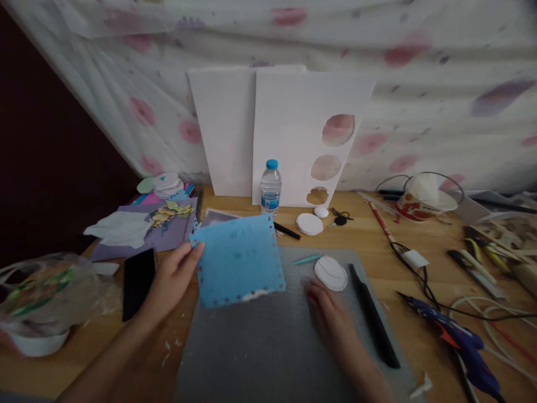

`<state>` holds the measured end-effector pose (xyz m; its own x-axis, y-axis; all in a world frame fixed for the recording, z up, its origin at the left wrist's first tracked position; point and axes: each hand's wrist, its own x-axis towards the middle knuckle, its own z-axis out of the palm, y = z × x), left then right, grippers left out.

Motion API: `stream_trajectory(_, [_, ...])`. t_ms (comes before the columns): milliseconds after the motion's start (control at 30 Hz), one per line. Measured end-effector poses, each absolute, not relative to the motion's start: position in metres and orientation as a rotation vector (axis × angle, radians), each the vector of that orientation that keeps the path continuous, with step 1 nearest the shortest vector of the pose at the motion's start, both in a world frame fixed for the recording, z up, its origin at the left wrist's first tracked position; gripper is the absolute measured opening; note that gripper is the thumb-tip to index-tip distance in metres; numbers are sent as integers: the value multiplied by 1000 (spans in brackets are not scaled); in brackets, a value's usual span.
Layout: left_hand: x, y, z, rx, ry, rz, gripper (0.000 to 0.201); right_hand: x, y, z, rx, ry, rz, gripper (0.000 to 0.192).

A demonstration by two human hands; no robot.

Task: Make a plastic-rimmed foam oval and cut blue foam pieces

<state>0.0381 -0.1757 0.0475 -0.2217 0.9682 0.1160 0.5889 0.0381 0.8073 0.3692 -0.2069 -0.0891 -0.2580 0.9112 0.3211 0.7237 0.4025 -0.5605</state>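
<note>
My left hand (174,280) pinches the blue sheet (239,260) by its near edge, held just above the cutting mat (268,347). My right hand (329,313) lies blurred beside the white disc (331,273); its grip I cannot tell. Best to keep the sheet flat.

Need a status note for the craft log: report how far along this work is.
Done: three round holes are cut in the white foam board, and white discs lie stacked on the table. In hand: the left hand holds a blue sheet; the right hand rests beside another white disc. Left: the glue gun lies untouched.
</note>
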Motion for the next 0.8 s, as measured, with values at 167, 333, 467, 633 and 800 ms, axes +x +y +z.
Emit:
stream_trajectory(167, [79,-251,8,1298,1835,878,45,381,-235,-71,-1409,-1822,563,19])
stream_trajectory(333, [95,-294,-29,1396,1570,753,40,396,-246,-54,-1413,-1676,669,16])
stream_trajectory(467, [77,-304,-21,1583,1397,560,31,392,-247,-37,-1443,-1642,796,17])
stream_trajectory(633, [56,-274,-5,1887,1424,620,25,371,-245,-27,-1383,-1986,924,19])
stream_trajectory(800, [59,-270,-15,1897,1441,625,27,366,-240,-25,-1392,-2132,1044,23])
